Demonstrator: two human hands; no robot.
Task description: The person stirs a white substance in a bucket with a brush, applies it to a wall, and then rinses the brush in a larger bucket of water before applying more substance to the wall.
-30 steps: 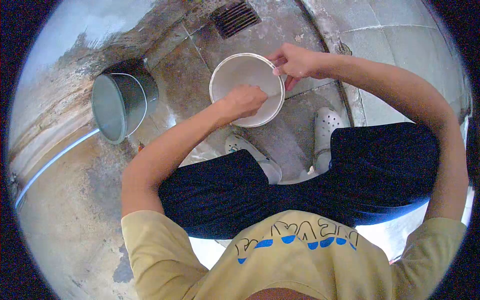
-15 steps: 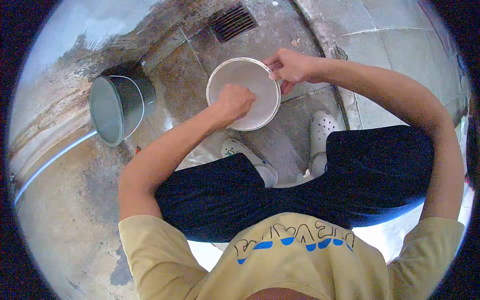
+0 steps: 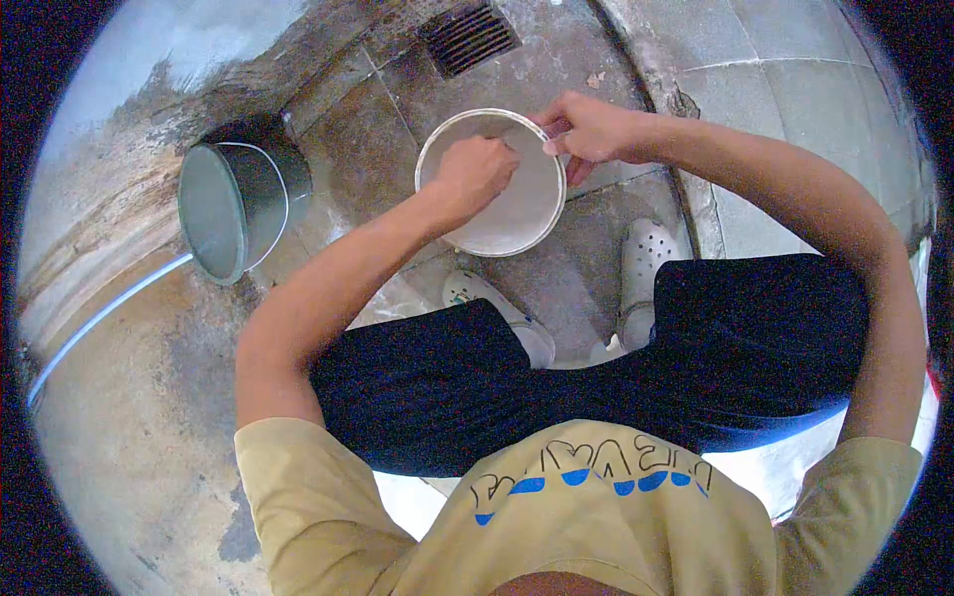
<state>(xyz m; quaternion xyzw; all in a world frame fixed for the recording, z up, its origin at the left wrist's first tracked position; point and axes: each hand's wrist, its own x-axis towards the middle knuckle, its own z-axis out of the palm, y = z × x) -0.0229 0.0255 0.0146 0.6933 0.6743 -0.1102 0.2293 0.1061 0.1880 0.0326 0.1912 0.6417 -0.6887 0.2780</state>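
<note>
A white round bucket (image 3: pixel 522 214) stands between my feet and the drain, its open top facing me. Inside its mouth my left hand (image 3: pixel 477 177) is closed, knuckles up; whatever it may hold is hidden beneath the fingers. My right hand (image 3: pixel 586 136) pinches the bucket's rim at the upper right, thumb over the edge and fingers outside. The bucket's inner wall looks pale and bare where it shows.
A dark grey bucket (image 3: pixel 211 214) with a wire handle lies tilted by the stained wall at left. A pale blue hose (image 3: pixel 109 310) runs below it. A floor drain grate (image 3: pixel 469 40) sits ahead. My white clogs (image 3: pixel 648 260) are close by.
My left hand has moved up inside the white bucket, toward its far side. My right hand keeps its hold on the rim. The bucket has shifted slightly right in view.
</note>
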